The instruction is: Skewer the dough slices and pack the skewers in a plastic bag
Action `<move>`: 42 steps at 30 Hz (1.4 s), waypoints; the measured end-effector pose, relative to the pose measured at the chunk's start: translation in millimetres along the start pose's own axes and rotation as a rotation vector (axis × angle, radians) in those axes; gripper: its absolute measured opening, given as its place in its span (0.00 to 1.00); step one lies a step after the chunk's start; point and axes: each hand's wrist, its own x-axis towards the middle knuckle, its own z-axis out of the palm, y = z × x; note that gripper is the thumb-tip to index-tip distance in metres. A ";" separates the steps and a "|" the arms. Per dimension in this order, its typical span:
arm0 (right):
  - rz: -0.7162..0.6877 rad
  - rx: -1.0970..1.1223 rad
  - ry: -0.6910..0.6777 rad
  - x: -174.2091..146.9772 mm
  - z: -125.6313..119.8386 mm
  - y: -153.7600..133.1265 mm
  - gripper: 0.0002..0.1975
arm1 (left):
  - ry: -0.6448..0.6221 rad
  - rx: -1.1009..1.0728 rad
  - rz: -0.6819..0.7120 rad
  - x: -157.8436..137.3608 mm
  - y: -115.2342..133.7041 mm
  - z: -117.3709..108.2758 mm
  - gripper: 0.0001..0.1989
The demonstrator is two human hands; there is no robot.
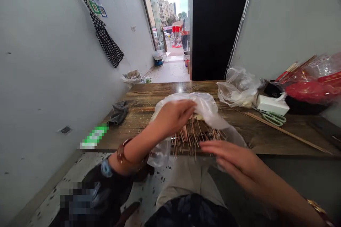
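Note:
A clear plastic bag [206, 103] lies at the near edge of the wooden table, with a bundle of thin skewers [190, 134] in it. The skewers' ends fan out toward me. My left hand [174, 115] reaches over the bundle, fingers pressed together on the bag's upper edge, where the plastic is drawn into folds. Just right of the skewer ends, my right hand [234, 158] is held with its fingers stretched out and nothing in them. The food at the skewers' far ends is mostly hidden by the bag and my left hand.
A grey cloth [118, 112] lies on the table's left side. To the right are a crumpled plastic bag [239, 87], a white tissue pack [273, 104], green-handled scissors [274, 118] and long loose sticks [290, 133]. Red plastic packaging [311, 90] sits farther right.

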 end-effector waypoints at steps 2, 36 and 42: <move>-0.002 -0.131 0.064 9.7 10.3 9.9 0.21 | 0.070 -0.009 -0.026 14.7 4.0 -4.0 0.13; -0.329 -0.683 0.022 41.6 34.2 58.4 0.15 | 0.144 -0.041 -0.014 23.5 2.5 -18.4 0.13; -0.228 -0.660 -0.038 48.2 32.4 62.4 0.14 | 0.120 -0.046 0.001 21.1 2.0 -17.0 0.13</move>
